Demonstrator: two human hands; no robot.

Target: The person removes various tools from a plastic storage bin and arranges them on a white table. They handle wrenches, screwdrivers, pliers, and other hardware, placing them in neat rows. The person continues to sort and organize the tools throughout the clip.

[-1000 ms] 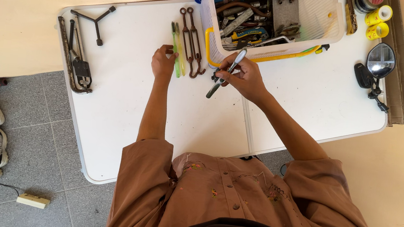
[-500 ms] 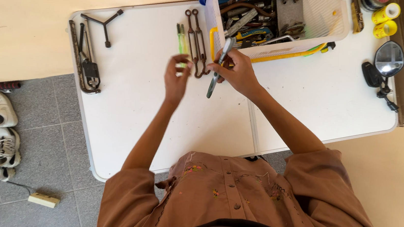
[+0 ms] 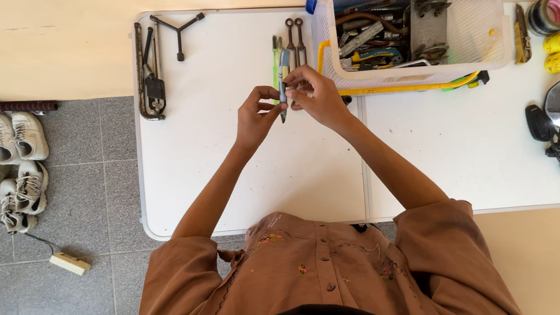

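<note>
We see that the grey pen-shaped tool, a second ago slanting out of the right hand alone beside the basket, now stands nearly upright between both hands. The left hand, which lay flat on the table next to the green tool, has lifted off and come across, its fingertips pinching the tool's lower part. The right hand has shifted left and grips the upper end.

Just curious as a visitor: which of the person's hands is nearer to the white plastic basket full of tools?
Right. The right hand sits just below the white plastic basket, near its yellow handle; the left hand is farther down and left.
</note>
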